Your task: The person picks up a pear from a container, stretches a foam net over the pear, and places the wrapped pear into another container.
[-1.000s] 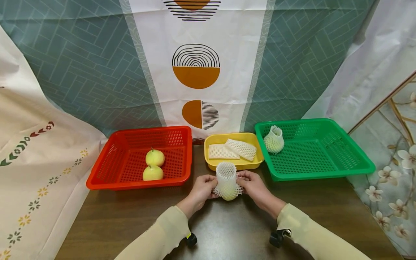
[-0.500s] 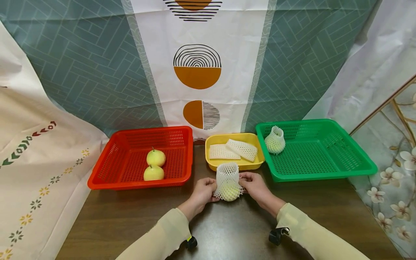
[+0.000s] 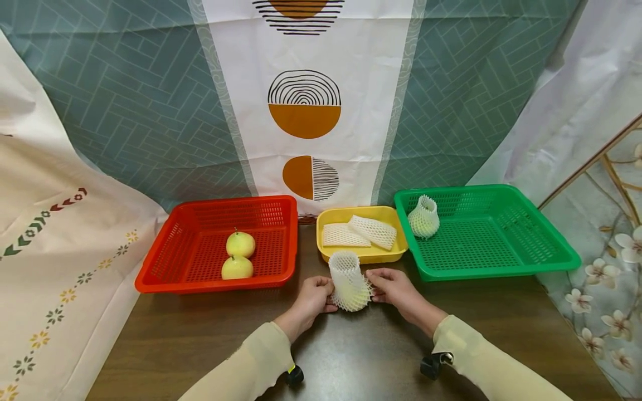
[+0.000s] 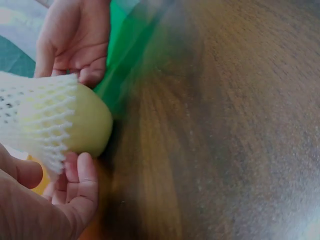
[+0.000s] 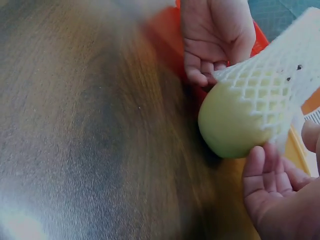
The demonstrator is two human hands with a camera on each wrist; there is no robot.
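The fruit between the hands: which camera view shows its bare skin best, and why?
The right wrist view. There the fruit is large, with a broad bare end outside the net. The left wrist view also shows the bare end, but less of it; the head view shows the fruit small and through the net.

The desk (image 3: 346, 359) before me looks like brown wood, glossy where light pools; the red basket (image 3: 215, 286) and green basket (image 3: 501, 271) seem smooth plastic, the netting (image 3: 346, 278) matt foam, the fruit (image 4: 95, 122) smooth-skinned.
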